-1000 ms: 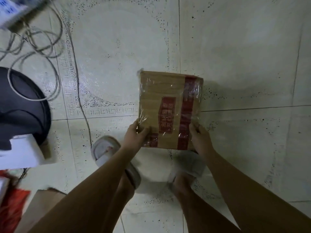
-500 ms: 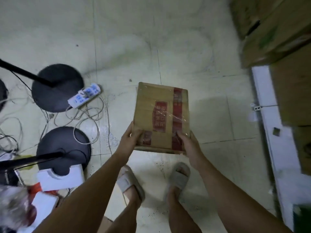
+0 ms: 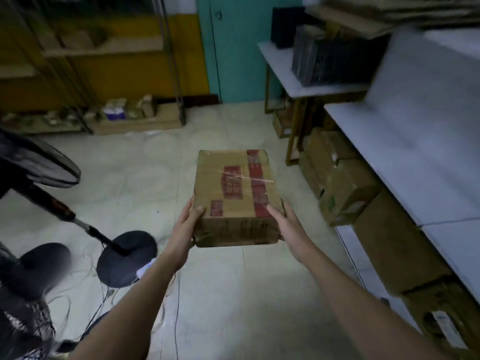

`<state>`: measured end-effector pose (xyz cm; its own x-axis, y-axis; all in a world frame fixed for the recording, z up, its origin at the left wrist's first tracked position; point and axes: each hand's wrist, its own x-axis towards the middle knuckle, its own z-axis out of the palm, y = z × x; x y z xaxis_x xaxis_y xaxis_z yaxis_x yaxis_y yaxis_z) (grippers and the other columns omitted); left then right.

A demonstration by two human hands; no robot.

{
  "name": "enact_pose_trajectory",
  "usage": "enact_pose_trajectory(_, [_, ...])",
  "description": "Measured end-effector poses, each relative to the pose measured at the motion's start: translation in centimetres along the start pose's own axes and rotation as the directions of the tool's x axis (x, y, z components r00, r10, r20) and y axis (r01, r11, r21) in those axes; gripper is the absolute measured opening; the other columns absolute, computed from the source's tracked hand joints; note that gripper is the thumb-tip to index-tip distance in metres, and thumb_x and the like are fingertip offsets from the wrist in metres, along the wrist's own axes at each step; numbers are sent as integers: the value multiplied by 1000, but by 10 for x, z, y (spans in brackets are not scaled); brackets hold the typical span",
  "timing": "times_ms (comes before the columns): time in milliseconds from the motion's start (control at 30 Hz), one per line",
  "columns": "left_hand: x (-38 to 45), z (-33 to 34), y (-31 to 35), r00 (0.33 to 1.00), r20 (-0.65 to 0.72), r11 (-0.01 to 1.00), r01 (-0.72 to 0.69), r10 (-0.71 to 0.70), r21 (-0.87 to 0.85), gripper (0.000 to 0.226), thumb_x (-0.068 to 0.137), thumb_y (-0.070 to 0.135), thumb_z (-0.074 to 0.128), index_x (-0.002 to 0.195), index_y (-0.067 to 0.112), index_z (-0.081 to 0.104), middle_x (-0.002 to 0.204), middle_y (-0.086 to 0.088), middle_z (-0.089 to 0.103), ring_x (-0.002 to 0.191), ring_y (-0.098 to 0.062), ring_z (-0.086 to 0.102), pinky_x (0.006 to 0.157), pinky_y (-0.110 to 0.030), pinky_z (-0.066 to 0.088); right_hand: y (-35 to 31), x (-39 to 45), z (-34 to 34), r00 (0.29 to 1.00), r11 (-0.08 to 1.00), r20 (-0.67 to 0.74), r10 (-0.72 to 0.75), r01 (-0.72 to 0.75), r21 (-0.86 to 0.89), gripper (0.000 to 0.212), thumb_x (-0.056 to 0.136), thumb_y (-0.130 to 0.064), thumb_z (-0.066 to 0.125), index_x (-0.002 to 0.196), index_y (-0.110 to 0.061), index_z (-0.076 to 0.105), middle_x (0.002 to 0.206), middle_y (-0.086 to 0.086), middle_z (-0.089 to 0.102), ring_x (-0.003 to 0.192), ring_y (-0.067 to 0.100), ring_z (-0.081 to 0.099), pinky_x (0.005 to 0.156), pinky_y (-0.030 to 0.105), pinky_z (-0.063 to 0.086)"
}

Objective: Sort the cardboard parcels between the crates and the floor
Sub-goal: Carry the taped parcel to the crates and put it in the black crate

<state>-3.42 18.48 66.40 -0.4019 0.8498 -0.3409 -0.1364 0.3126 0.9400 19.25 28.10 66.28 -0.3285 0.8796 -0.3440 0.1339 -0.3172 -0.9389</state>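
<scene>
Head view: both hands, left hand [image 3: 185,224] and right hand [image 3: 288,227], keep clasping the parcel [image 3: 235,196], now raised off the floor [image 3: 145,183].

Both forearms bare to the frame edge; no sleeves, watch, bracelet or rings visible. Left hand [image 3: 185,227] and right hand [image 3: 291,229] ungloved. No markings observed.

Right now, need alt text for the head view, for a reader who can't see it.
A person's left hand and right hand grip the near corners of a taped cardboard parcel, held up over a pale tiled floor. More cardboard boxes sit stacked under a white table at right; fan stands and cables lie at left.
</scene>
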Motion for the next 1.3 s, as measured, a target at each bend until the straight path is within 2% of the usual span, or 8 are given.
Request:
enact_pose_trajectory(133, [-14, 15, 46, 993, -13, 993, -116, 116, 13, 37, 102, 41, 47, 137, 49, 46, 105, 18, 71, 105, -13, 64, 74, -36, 52, -38, -7, -9, 994, 992, 21, -109, 110, -57, 58, 96, -53, 55, 148, -36, 39, 137, -17, 51, 129, 10, 46, 113, 38, 35])
enact_pose_trajectory(333, [-6, 20, 104, 984, -38, 985, -172, 174, 30, 43, 99, 47, 49, 142, 50, 43, 124, 6, 64, 112, -20, 60, 78, -43, 53, -92, 9, -20, 986, 978, 58, -157, 163, -128, 45, 89, -68, 53, 128, -47, 49, 125, -15, 62, 119, 14, 57, 108, 45, 44])
enact_pose_trajectory(533, [31, 16, 161, 976, -59, 976, -207, 210, 65, 40, 99, 49, 48, 139, 50, 45, 121, 6, 63, 111, -19, 58, 85, -47, 50, -146, 47, -10, 967, 957, 54, -248, 253, -139, 25, 98, -54, 49, 121, -43, 48, 110, -12, 65, 92, 4, 61, 71, 21, 46])
enact_pose_trajectory(667, [72, 7, 192, 970, -93, 974, -220, 224, 51, 33, 101, 43, 47, 133, 42, 52, 114, 4, 67, 103, -18, 61, 72, -39, 47, -174, 90, 4, 966, 958, 50, -253, 258, -123, 31, 97, -57, 50, 125, -47, 44, 108, -16, 64, 103, 12, 63, 95, 38, 52])
enact_pose_trajectory(767, [110, -4, 212, 967, -80, 970, -237, 240, 47, 34, 101, 44, 45, 134, 43, 52, 113, 6, 67, 102, -16, 61, 72, -38, 48, -198, 126, 17, 962, 952, 38, -272, 274, -136, 29, 98, -53, 50, 125, -45, 44, 99, -22, 59, 95, 5, 60, 93, 35, 51])
enact_pose_trajectory(900, [164, -20, 243, 962, -46, 963, -269, 270, 29, 40, 101, 46, 44, 141, 46, 45, 118, 6, 64, 102, -14, 59, 69, -36, 47, -231, 177, 36, 958, 945, 28, -285, 285, -158, 39, 96, -58, 51, 132, -42, 49, 110, -16, 65, 103, 10, 62, 95, 36, 50])
enact_pose_trajectory(1033, [220, -34, 271, 956, -15, 956, -291, 292, 40, 43, 100, 50, 45, 143, 49, 42, 125, 4, 62, 109, -16, 58, 69, -35, 46, -259, 232, 51, 959, 944, -17, -283, 275, -185, 55, 90, -65, 53, 138, -38, 50, 125, -9, 66, 115, 18, 62, 103, 50, 49])
enact_pose_trajectory(1300, [332, -29, 312, 961, 1, 961, -275, 276, 11, 48, 99, 51, 48, 146, 48, 38, 129, 2, 61, 108, -15, 57, 70, -34, 46, -306, 328, 50, 964, 951, -17, -266, 259, -170, 35, 94, -58, 54, 125, -41, 51, 122, -8, 65, 110, 14, 63, 97, 42, 53])
